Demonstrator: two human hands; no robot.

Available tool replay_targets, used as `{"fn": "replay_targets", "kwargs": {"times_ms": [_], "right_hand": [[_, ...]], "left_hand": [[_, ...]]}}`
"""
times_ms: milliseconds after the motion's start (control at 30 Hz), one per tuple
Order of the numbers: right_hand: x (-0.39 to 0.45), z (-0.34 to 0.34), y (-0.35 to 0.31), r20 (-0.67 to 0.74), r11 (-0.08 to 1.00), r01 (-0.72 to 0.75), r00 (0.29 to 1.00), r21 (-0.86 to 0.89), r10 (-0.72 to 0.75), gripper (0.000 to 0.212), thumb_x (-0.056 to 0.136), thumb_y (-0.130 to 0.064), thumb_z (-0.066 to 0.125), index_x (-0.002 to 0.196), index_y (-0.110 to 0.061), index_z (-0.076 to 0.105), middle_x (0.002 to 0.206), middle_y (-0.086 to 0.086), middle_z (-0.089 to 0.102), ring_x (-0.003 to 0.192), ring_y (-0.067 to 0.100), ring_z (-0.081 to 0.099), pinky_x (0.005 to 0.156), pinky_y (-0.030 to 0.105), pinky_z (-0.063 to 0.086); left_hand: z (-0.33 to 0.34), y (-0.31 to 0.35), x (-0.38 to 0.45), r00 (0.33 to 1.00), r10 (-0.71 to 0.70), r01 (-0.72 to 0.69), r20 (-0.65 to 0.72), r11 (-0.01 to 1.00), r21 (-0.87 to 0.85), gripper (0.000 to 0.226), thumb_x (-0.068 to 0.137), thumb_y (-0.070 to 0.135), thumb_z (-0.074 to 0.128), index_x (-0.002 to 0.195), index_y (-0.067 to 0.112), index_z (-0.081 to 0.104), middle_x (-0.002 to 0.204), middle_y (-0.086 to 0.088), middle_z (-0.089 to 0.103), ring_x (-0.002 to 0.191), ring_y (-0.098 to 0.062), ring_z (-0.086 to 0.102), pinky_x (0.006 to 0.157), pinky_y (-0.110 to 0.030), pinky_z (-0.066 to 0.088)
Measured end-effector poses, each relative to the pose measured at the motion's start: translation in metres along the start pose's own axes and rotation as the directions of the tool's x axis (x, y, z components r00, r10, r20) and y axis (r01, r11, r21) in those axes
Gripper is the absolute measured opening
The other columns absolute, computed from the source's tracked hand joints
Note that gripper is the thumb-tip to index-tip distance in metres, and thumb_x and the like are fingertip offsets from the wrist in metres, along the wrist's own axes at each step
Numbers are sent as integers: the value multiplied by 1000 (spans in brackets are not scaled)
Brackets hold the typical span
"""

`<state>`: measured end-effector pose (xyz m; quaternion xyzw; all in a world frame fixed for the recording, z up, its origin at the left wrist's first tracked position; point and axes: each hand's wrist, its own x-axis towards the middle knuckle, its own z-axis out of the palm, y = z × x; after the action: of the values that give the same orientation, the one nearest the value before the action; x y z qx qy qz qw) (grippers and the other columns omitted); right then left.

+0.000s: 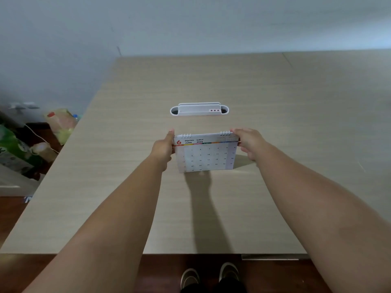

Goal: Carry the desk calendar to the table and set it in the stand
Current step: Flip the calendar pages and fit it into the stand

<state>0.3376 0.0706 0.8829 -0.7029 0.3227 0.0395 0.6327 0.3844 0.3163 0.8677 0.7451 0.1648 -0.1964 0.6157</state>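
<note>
Carry step nearly done: your left hand (164, 148) and right hand (248, 142) have fingers clamped on the calendar (206, 153), above the counter (296, 123), short of the stand (198, 109). Next: forward, line up, lower into slot.

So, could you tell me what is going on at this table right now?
A person is holding a desk calendar by its top corners, the left hand on one side and the right hand on the other. It shows the June page and is held over the wooden table. The white stand sits further back on the table, apart from the calendar, with its slots empty. The calendar is not yet in the stand.
</note>
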Motion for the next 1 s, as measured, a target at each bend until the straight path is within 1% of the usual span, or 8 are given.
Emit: {"fn": "replay_targets", "kwargs": {"times_ms": [133, 200, 300, 367, 467, 800, 900, 1000], "right_hand": [[6, 0, 7, 2, 997, -44, 999, 56, 44, 19, 89, -33, 60, 97, -17, 63, 95, 4, 63, 85, 19, 58, 75, 29, 44], [10, 0, 9, -5, 998, -31, 1000, 46, 31, 19, 89, -33, 59, 96, -16, 63, 90, 2, 63, 77, 16, 57, 68, 27, 43], [13, 1, 5, -31, 1000, 10, 999, 15, -10, 18, 89, -32, 59, 92, -15, 64, 90, 4, 62, 82, 20, 55, 71, 29, 42], [15, 2, -3, -48, 999, 37, 998, 9, -37, 17, 87, -33, 59, 83, -17, 62, 91, 5, 62, 83, 22, 54, 72, 30, 41], [18, 4, -23, -59, 998, 70, 996, -4, -70, 16, 83, -32, 61, 78, -17, 60, 87, 4, 62, 81, 23, 55, 66, 28, 41], [45, 21, -72, -49, 992, 123, 991, -39, -125, 18, 86, -33, 57, 74, -20, 58, 90, 4, 63, 82, 22, 56, 60, 26, 41], [57, 27, -72, -43, 992, 113, 992, -46, -115, 17, 85, -35, 57, 76, -21, 60, 90, 3, 64, 84, 21, 58, 61, 26, 43], [72, 29, -65, -43, 995, 88, 995, -56, -90, 25, 82, -35, 57, 90, -14, 68, 91, 3, 64, 81, 21, 57, 62, 27, 42]], "left_hand": [[5, 0, 1, 999, -38, 38, 11, 999, -16, 44, 87, 62, 50, 86, 21, 65, 91, 3, 69, 89, -17, 63, 90, -35, 41], [8, 3, 1, 999, -43, 43, 9, 999, 11, 45, 84, 64, 52, 85, 22, 66, 97, 2, 67, 91, -21, 59, 80, -35, 41], [11, 11, 3, 999, -36, 36, -16, 999, 1, 40, 85, 57, 53, 83, 19, 63, 95, -1, 62, 87, -22, 53, 64, -28, 35], [15, 20, 3, 1000, -2, 1, -25, 1000, -18, 37, 89, 50, 52, 84, 14, 60, 84, -2, 60, 75, -21, 52, 60, -28, 34], [18, 38, 1, 997, 51, -53, -55, 998, -30, 37, 94, 42, 50, 70, 13, 51, 66, -2, 47, 55, -18, 38, 52, -28, 29], [8, 83, 28, 992, 87, -87, -94, 996, 6, 40, 94, 39, 48, 64, 14, 40, 62, -2, 32, 51, -18, 25, 50, -27, 20], [7, 87, 43, 991, 98, -96, -91, 995, 29, 39, 95, 37, 48, 64, 14, 41, 63, -2, 34, 52, -18, 29, 50, -27, 23], [8, 83, 61, 996, 70, -67, -57, 997, 49, 34, 95, 39, 50, 71, 16, 53, 77, -3, 54, 68, -18, 49, 55, -26, 33]]}}
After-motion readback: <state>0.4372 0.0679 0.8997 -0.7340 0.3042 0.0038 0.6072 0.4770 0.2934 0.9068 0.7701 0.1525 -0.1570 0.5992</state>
